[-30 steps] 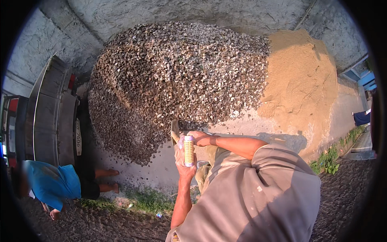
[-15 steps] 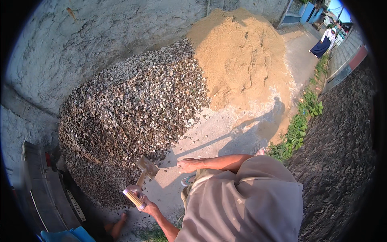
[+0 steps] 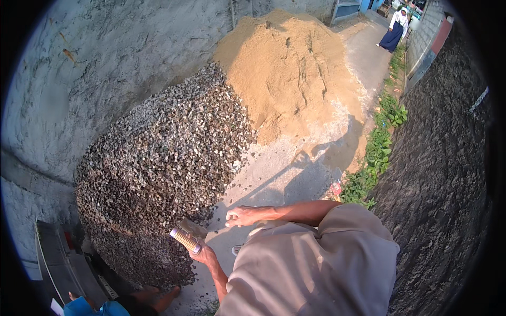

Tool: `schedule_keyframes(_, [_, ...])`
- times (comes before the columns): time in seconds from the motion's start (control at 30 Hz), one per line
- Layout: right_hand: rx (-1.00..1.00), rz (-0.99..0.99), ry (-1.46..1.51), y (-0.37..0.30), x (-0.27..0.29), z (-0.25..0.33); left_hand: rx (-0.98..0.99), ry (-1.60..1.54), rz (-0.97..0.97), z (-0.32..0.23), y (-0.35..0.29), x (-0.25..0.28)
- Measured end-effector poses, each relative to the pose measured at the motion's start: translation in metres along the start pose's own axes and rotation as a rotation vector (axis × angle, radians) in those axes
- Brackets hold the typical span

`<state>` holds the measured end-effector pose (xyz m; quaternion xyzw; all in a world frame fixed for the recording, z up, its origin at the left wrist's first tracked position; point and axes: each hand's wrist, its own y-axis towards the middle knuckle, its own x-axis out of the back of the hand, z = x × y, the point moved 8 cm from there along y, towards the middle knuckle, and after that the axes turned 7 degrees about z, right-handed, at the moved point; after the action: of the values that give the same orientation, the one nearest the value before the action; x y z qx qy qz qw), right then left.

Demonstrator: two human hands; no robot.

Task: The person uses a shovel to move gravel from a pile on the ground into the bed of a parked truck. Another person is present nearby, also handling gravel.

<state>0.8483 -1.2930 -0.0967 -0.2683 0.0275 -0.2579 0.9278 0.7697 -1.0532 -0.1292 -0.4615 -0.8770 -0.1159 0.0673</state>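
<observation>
My left hand (image 3: 203,255) is closed round the ribbed yellow-and-purple grip (image 3: 185,240) of what looks like a shovel. Behind the grip, the shovel's flat greyish blade (image 3: 193,228) lies low at the edge of the gravel pile (image 3: 168,142); grip and hand cover most of the shaft. My right hand (image 3: 246,215) hangs before my body, over the pale ground right of the blade. Its fingers are slightly bent and a little apart, with nothing visible in them.
A sand pile (image 3: 287,68) adjoins the gravel along the rough grey wall (image 3: 132,47). Green plants (image 3: 377,152) edge the dark wall (image 3: 432,174) on the right. Someone in blue cloth (image 3: 95,306) is at the lower left, and another person (image 3: 395,29) stands far up the lane.
My left hand and the grip have moved up and to the right, now hiding most of the shaft. My right hand's fingers have loosened from a closed shape. The view has shifted.
</observation>
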Motion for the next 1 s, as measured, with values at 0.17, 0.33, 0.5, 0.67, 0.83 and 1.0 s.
schedule_keyframes(0.17, [0.388,-0.152,-0.124,0.031,-0.028,0.06,-0.144,-0.292,0.249,-0.016,-0.017,-0.075])
schedule_keyframes(0.33, [0.312,-0.184,-0.287,0.068,-0.054,0.111,0.039,-0.155,0.409,0.015,0.013,-0.023])
schedule_keyframes(0.5, [0.23,-0.245,0.137,0.085,-0.027,0.067,0.048,0.32,0.557,-0.008,-0.011,0.014])
schedule_keyframes(0.67, [0.252,-0.37,0.239,0.087,-0.032,0.06,0.681,0.326,0.72,0.183,-0.154,0.09])
schedule_keyframes(0.83, [0.238,-0.445,0.151,0.098,-0.017,0.052,1.096,0.683,0.902,0.273,-0.333,0.16])
schedule_keyframes(1.0, [0.314,-0.365,0.092,0.094,-0.016,0.074,0.396,1.023,0.915,0.262,-0.34,0.135])
